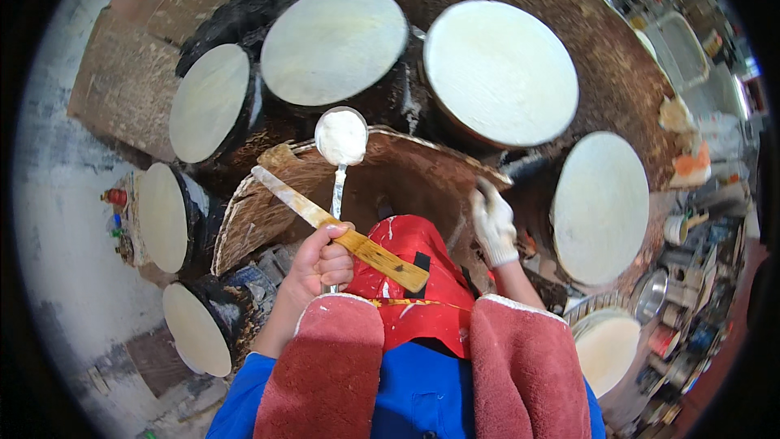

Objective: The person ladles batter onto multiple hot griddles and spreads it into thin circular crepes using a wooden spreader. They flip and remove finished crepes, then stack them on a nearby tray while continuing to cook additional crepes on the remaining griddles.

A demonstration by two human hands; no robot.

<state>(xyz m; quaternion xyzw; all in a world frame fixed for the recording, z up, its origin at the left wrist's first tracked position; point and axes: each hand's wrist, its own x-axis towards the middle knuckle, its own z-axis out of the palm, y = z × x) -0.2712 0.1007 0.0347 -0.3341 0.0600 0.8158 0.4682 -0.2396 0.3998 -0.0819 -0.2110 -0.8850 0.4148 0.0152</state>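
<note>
My bare left hand is closed around the long wooden spatula, whose white-coated blade points up-left, and the handle of a metal ladle. The ladle's round bowl holds thick white batter, above my hand. My right hand, in a white glove, is open and empty near the curved brown rim at the centre right. Pale round plates on dark, crusted bases arc around me, including a bright white one at the back right and another at the back centre. A red apron covers my front.
More round plates stand at left and right. A curved, crusted brown wall runs before my body. Along the right edge lie a metal bowl, a plastic tub and assorted containers. Brown boards lie at the upper left.
</note>
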